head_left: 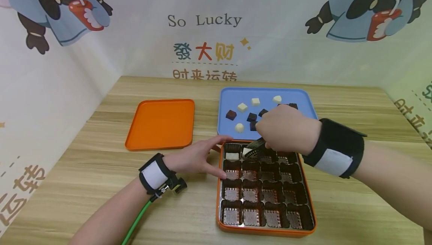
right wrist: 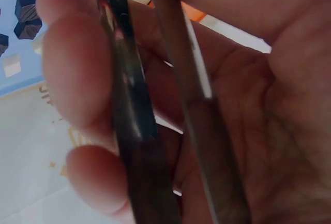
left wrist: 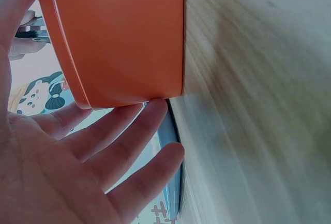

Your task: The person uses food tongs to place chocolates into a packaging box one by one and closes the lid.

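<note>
Nearest: orange chocolate box point(head_left: 266, 230), square, fitted with dark paper cups in rows, on a pale wood-grain tabletop point(head_left: 101, 185). Most cups stand empty; one white chocolate point(head_left: 231, 156) sits in the far-left cup.

Left hand point(head_left: 195, 158): fingers straight and spread, laid against the box's left wall near its far corner; wrist strap and green cable point(head_left: 136, 220) trail behind. The left wrist view shows the fingertips point(left wrist: 155, 111) touching the box's orange side.

Right hand point(head_left: 281, 128): curled round dark metal tongs point(head_left: 254, 149), both arms squeezed in the palm in the right wrist view. The tong tips pinch a second white piece point(head_left: 246, 151) over the far row, second cup from the left; whether it rests in the cup cannot be told.

Beyond: blue tray point(head_left: 233, 95), just behind the box, bearing loose white and dark chocolates. Left of it, well apart, an orange tray point(head_left: 162, 123).

Farthest: white backdrop walls printed with cartoon figures, "So Lucky" lettering point(head_left: 204, 20) and coloured Chinese characters.
</note>
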`<state>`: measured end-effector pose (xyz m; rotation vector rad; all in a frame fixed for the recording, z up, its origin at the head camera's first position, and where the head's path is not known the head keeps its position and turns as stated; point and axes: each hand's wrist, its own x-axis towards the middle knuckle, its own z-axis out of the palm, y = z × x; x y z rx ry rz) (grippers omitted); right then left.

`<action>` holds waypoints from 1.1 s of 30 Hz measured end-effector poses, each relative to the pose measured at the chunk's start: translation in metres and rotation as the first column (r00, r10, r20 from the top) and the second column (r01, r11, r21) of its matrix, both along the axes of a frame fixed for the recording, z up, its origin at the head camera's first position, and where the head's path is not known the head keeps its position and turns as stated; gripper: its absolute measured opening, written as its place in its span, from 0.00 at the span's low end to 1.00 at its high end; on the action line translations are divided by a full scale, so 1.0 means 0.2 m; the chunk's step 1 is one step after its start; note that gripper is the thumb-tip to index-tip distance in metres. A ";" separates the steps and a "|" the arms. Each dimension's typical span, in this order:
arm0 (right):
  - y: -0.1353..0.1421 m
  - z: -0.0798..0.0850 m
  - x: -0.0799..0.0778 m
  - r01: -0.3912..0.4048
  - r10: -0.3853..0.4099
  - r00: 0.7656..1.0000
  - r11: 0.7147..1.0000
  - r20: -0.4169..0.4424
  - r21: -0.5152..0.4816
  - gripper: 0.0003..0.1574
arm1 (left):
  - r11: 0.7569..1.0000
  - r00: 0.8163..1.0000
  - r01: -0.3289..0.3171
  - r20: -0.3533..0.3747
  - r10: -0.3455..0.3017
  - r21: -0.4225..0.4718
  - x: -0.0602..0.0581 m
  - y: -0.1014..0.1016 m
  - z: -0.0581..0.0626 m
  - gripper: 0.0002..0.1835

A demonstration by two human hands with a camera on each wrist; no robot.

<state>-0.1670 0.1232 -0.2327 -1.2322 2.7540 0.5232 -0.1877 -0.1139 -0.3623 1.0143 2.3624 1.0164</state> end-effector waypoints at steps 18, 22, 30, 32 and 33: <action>-0.30 -0.11 0.04 0.066 0.019 0.975 0.927 -0.223 0.369 0.15 | 1.000 1.000 -0.018 0.003 0.018 -0.020 0.00 0.00 -0.01 0.49; -0.29 -0.12 0.03 0.051 0.035 0.970 0.938 -0.239 0.344 0.16 | 1.000 1.000 -0.018 0.004 0.018 -0.020 0.00 0.00 -0.01 0.48; -0.20 -0.04 0.03 -0.035 0.068 0.982 0.982 -0.177 0.187 0.17 | 1.000 1.000 -0.008 0.004 0.008 -0.001 0.00 0.01 -0.01 0.48; -0.17 -0.01 0.03 -0.023 0.044 0.990 0.988 -0.134 0.150 0.18 | 1.000 1.000 -0.009 -0.001 0.009 -0.005 0.00 0.00 -0.01 0.49; -0.15 0.00 0.03 -0.017 0.031 0.994 0.992 -0.109 0.129 0.18 | 1.000 1.000 -0.010 -0.002 0.010 -0.006 0.00 0.00 -0.01 0.49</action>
